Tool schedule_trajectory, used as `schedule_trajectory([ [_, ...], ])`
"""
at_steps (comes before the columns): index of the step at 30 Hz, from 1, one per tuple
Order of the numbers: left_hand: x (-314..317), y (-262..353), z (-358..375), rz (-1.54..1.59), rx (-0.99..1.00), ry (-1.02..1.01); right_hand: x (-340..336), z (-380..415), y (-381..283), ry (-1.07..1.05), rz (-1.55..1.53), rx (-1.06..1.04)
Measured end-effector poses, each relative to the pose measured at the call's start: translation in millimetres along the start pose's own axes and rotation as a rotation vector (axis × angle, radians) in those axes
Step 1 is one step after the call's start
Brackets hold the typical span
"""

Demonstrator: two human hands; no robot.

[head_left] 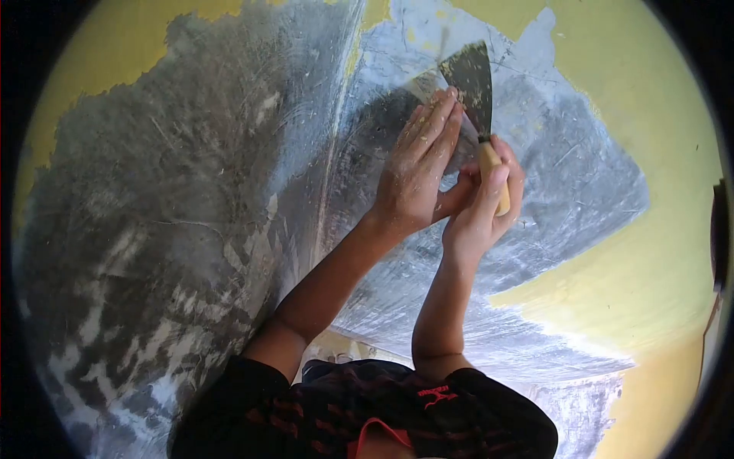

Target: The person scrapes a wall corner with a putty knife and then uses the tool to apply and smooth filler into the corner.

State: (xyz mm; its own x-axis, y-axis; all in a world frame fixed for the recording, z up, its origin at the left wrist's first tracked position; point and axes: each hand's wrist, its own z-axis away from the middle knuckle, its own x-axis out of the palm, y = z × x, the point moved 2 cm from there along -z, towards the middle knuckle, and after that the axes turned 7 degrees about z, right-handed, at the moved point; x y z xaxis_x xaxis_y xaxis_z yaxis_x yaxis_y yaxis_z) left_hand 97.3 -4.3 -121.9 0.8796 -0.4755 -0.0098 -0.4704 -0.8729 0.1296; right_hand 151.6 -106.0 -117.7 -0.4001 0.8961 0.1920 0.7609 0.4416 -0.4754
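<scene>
Black short-sleeved shirt fabric (344,421) with a red chest logo (437,395) fills the near edge. Beyond it, a mottled dark-grey wall (176,168) on the left meets a paler blue-grey wall (569,164) on the right, with ragged yellow paint (650,99) bordering both. Both forearms reach far, hiding part of the right wall. Ahead of it, right of the corner, is a triangular metal scraper (472,84) with a pale wooden handle, its flecked blade pointing far. The right hand (475,218) grasps the handle; the left hand (417,172) grasps nothing, its fingers straight beside the blade, though fingertip contact is unclear.
</scene>
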Motion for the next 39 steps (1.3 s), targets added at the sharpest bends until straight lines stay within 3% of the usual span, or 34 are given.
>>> schedule_trajectory([
  [3, -8, 2, 4, 0.049, -0.015, -0.009, -2, 11, 8, 0.007, -0.195, 0.182],
  [9, -36, 14, -5, 0.032, -0.166, -0.165, 3, 33, 7, -0.079, -0.09, 0.428],
  [11, -38, 13, -4, 0.006, -0.217, -0.229, 3, 44, 19, -0.126, -0.043, 0.384],
  [13, -41, 10, -1, 0.238, -0.335, -0.179, 4, 54, 30, -0.209, -0.013, 0.34],
  [16, -40, 1, 5, 0.209, -0.184, -0.12, 11, 63, 40, -0.263, -0.123, 0.386],
  [17, -38, -1, 8, 0.205, -0.188, -0.125, 6, 70, 39, -0.283, -0.225, 0.642],
  [20, -38, -5, 14, 0.224, -0.179, -0.114, 8, 74, 46, -0.358, -0.27, 0.723],
  [23, -43, -8, 19, 0.292, -0.208, -0.09, 11, 79, 53, -0.302, -0.405, 0.822],
  [27, -47, -15, 33, 0.395, -0.232, -0.075, 21, 98, 72, -0.306, -0.202, 0.883],
  [30, -48, -13, 41, 0.362, -0.203, -0.032, 22, 108, 84, -0.288, -0.286, 0.699],
  [36, -65, 11, 52, 0.029, -0.53, 0.215, 34, 81, 49, -0.285, -0.258, 0.59],
  [38, -74, 17, 49, -0.053, -0.519, 0.128, 47, 62, 25, -0.253, -0.354, 0.526],
  [39, -75, 22, 44, 0.131, -0.691, 0.099, 52, 58, 22, -0.258, -0.348, 0.528],
])
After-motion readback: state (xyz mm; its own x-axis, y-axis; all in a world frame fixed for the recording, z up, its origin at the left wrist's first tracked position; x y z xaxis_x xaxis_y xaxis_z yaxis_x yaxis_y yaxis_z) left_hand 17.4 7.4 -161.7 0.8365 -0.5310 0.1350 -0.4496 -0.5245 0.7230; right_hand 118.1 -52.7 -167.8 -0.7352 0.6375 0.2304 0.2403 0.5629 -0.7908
